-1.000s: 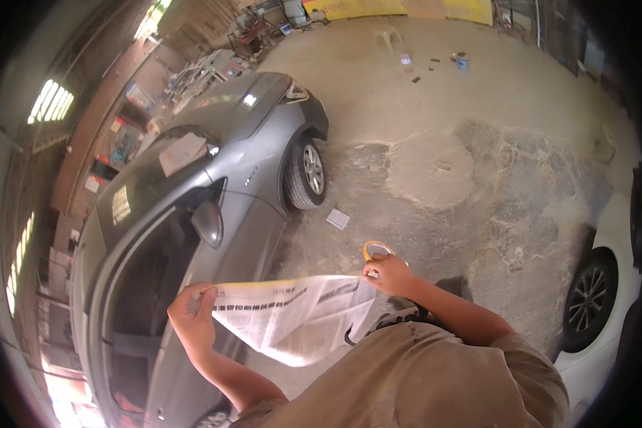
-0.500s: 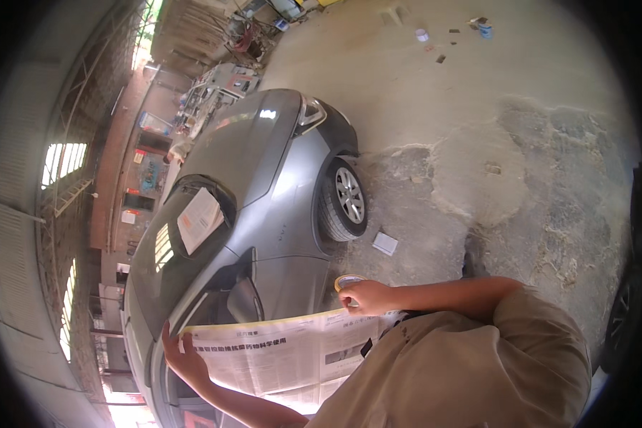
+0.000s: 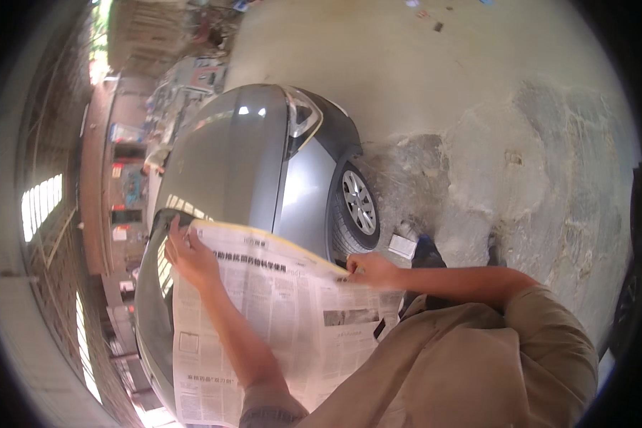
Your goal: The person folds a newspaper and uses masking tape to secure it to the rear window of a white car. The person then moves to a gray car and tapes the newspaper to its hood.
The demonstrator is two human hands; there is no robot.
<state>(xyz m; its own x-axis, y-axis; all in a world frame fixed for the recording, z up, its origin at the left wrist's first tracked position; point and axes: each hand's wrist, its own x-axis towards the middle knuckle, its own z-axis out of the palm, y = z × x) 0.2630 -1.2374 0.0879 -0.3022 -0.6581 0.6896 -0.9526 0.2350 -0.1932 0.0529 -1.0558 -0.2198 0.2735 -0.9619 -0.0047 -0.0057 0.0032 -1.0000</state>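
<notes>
A wide newspaper sheet (image 3: 278,314) is stretched between my two hands, with a yellow tape strip (image 3: 246,230) along its upper edge. My left hand (image 3: 192,260) grips the sheet's upper left corner, in front of the car's windshield. At the right end of the taped edge, my right hand (image 3: 374,271) is closed on the sheet beside the front wheel. The tape roll does not show clearly at that hand. Behind the paper stands a grey car (image 3: 228,157), its windshield and side mostly covered from view.
The car's front wheel (image 3: 359,203) stands close to my right hand. A white flat object (image 3: 402,246) lies on the rough concrete floor (image 3: 478,171) near my feet. Wall shelves and clutter (image 3: 132,185) line the far left. Another dark wheel (image 3: 624,299) shows at the right rim.
The newspaper has been raised and moved forward, now covering the side mirror and windshield. My left hand has gone up; my right hand has shifted slightly right and forward. The yellow tape roll no longer shows.
</notes>
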